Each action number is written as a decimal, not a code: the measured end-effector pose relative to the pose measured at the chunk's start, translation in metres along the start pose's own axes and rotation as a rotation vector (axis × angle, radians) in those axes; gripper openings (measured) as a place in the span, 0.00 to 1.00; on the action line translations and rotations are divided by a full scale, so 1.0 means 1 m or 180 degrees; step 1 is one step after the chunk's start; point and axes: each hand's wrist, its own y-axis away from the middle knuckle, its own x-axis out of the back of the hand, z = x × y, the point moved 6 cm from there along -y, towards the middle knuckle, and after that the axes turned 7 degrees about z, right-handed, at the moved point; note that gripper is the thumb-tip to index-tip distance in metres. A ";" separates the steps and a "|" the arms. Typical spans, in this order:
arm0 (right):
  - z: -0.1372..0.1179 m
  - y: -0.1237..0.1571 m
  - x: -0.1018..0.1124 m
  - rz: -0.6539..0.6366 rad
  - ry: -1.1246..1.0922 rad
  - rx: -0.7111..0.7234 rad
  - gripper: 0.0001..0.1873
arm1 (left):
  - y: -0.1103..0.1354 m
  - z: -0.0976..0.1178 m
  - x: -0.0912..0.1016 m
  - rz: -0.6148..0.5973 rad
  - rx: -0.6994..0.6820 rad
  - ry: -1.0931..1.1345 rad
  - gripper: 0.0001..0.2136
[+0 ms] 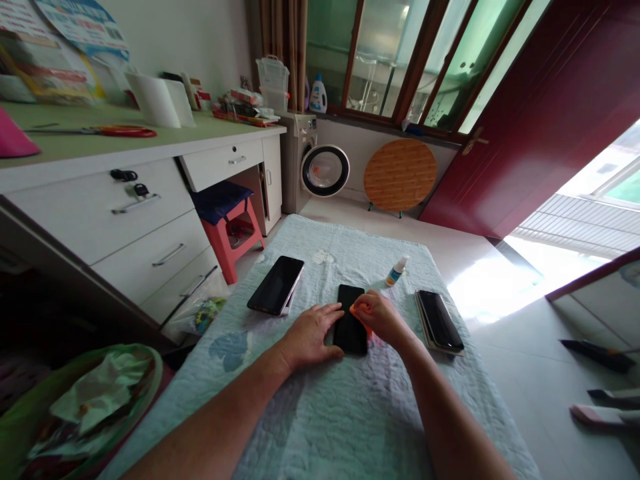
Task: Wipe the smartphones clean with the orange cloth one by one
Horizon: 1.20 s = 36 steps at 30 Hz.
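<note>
A black phone lies screen up in the middle of a pale blue quilted cloth. My left hand lies flat with spread fingers against the phone's left edge, steadying it. My right hand is closed on a small orange cloth pressed onto the phone's screen. A second phone lies to the left and a stack of phones to the right. A small spray bottle lies behind them.
A white desk with drawers stands on the left, a red stool beneath it. A green bin with rubbish sits at the lower left. A washing machine, a round wooden tabletop and a red door lie beyond.
</note>
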 end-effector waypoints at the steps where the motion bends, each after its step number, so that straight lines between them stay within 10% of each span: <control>1: 0.005 -0.007 0.000 0.0086 0.0016 -0.0044 0.07 | 0.000 0.000 0.000 0.0008 0.0007 -0.0014 0.36; 13: 0.030 -0.046 -0.006 0.0752 0.0648 -0.0466 0.11 | 0.001 -0.003 -0.001 0.0094 -0.0006 0.0012 0.36; 28: -0.020 -0.067 -0.035 0.0163 0.0653 0.0187 0.10 | 0.000 0.002 0.003 0.0120 0.0001 0.0024 0.35; 36: 0.001 -0.064 -0.021 0.0064 0.0911 0.0038 0.12 | 0.001 0.001 0.002 0.0120 -0.0029 -0.0018 0.36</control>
